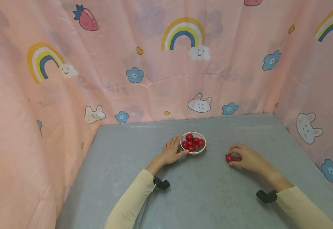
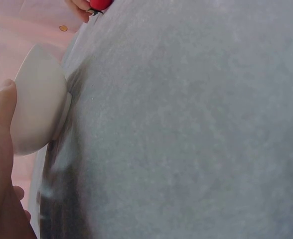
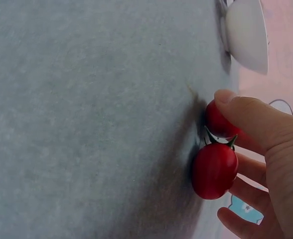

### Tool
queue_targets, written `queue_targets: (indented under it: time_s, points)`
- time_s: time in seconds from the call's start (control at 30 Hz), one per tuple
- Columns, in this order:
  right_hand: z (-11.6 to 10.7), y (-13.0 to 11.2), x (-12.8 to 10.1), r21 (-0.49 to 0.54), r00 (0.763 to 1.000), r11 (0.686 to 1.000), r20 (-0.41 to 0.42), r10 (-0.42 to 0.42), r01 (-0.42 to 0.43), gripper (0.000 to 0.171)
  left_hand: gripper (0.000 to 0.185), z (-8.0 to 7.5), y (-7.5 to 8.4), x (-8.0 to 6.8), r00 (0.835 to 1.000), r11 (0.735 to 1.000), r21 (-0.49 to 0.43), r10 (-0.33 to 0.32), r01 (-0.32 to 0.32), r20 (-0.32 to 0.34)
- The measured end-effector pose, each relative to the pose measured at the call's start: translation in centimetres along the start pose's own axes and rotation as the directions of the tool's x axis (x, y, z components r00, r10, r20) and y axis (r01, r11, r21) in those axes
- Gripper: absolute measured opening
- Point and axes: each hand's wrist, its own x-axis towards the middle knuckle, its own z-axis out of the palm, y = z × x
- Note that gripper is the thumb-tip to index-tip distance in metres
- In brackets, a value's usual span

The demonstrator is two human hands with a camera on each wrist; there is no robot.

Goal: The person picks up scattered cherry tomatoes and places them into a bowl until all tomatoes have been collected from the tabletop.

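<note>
A white bowl (image 1: 193, 153) full of red cherry tomatoes (image 1: 190, 143) stands on the grey table. My left hand (image 1: 170, 154) lies along its left side, fingers fairly straight, with the thumb at the near rim. The left wrist view has that thumb against the wall of the bowl (image 2: 39, 99). To the right of the bowl, my right hand (image 1: 249, 158) pinches a cherry tomato (image 3: 219, 121) between thumb and fingers, low at the table. A second cherry tomato (image 3: 215, 171) with a green stem end sits under the palm, close beside the first.
Grey cloth covers the table (image 1: 183, 194). A pink printed curtain (image 1: 112, 63) hangs behind and along both sides. Black wrist cameras (image 1: 266, 196) stick out from both wrists, near the tabletop.
</note>
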Motion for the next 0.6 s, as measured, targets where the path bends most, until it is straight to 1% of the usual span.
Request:
queue_targets:
  time_s: [0.13,0.27,0.47,0.6]
  points:
    - [-0.1,-0.2,0.4,-0.003,1.0,1.0,-0.001,0.0,0.0,0.04,0.087,0.0,0.0,0.0,1.0,1.0,-0.001,-0.001,0.001,0.0]
    - [-0.2,-0.4,1.0,-0.02,1.0,1.0,-0.007,-0.016,0.016,0.04,0.087,0.0,0.0,0.0,1.0,1.0,-0.003,-0.001,0.001,0.002]
    - [-0.7,-1.0,2.3,-0.033,1.0,0.999,0.005,-0.029,0.029,0.041,0.086,0.1,-0.1,0.0,1.0,1.0,-0.008,0.002,-0.002,0.001]
    - [-1.1,-1.7,3.3,-0.054,0.999,0.998,-0.005,-0.042,0.042,0.042,0.086,0.1,-0.1,0.0,1.0,1.0,-0.006,0.003,-0.003,-0.002]
